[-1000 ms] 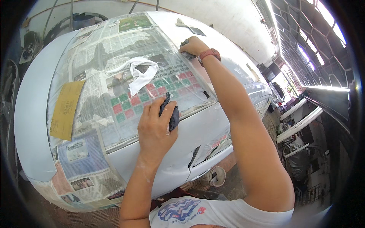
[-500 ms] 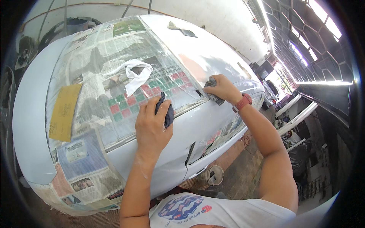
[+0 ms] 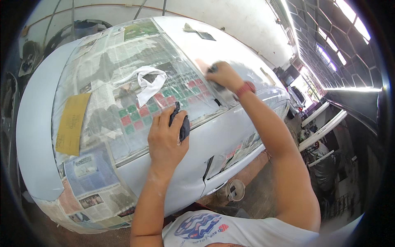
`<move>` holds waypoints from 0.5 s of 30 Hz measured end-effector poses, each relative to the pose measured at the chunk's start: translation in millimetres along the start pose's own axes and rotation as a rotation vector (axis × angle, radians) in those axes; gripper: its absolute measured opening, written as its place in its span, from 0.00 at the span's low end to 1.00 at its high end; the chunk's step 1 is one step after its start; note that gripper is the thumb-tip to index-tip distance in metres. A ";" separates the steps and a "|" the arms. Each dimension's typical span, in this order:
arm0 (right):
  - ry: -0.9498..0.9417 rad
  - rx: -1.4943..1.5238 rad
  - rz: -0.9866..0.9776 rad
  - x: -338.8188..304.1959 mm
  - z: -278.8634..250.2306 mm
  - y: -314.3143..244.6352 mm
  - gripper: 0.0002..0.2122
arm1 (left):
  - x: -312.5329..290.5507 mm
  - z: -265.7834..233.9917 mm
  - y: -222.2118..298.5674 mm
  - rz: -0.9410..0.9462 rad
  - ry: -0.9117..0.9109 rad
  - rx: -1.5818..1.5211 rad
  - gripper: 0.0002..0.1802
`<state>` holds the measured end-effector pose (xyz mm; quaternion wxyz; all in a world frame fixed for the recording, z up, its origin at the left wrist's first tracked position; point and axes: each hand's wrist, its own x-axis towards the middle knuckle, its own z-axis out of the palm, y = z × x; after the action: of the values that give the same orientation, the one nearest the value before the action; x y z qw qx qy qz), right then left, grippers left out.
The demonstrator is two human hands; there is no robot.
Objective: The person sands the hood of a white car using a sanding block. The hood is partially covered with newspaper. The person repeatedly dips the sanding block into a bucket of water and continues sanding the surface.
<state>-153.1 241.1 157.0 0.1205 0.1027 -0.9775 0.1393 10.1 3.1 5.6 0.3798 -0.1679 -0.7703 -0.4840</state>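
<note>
A car body (image 3: 193,152) in pale grey primer fills the middle, its rear window covered with newspaper (image 3: 103,99) under clear plastic. My left hand (image 3: 168,138) rests at the lower edge of that covering, fingers closed around a crumpled dark cloth (image 3: 184,128). Farther up, my right hand (image 3: 227,77) is on the whitish roof panel (image 3: 242,66) beside the covering's edge. It grips a dark grey sanding block (image 3: 217,85), partly hidden by the fingers and blurred. Near the hand is a pinkish patch on the panel.
On the covering lie a white cloth (image 3: 152,87) and a yellow sandpaper sheet (image 3: 73,123). A flat dark piece (image 3: 205,36) sits on the far roof. Below the car's side stands a bucket (image 3: 235,190). White bars (image 3: 323,131) jut out at the right.
My right hand has slid the block up and left along the panel, from near the lower edge toward the pinkish patch. The left hand with the cloth has stayed nearly in place.
</note>
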 end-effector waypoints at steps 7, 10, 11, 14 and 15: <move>-0.040 -0.026 -0.111 8.9 11.0 7.0 0.22 | 3.0 -2.8 -5.6 -0.016 0.022 0.021 0.21; -0.015 -0.119 -0.054 48.1 18.8 -0.9 0.18 | 2.7 -1.1 -2.4 -0.015 0.020 0.021 0.21; -0.003 -0.081 -0.040 73.8 28.4 0.3 0.19 | 2.3 0.0 -0.1 -0.013 0.017 0.022 0.21; 0.031 -0.182 -0.049 129.6 40.0 3.6 0.19 | 2.8 3.5 6.6 -0.005 0.027 0.009 0.21; 0.020 -0.175 -0.049 127.2 37.8 4.6 0.20 | 1.9 3.9 5.8 -0.002 0.036 0.009 0.21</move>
<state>-282.9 212.9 154.3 0.1422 0.1141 -0.9819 0.0516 10.8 9.1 9.7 0.3939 -0.1570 -0.7656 -0.4838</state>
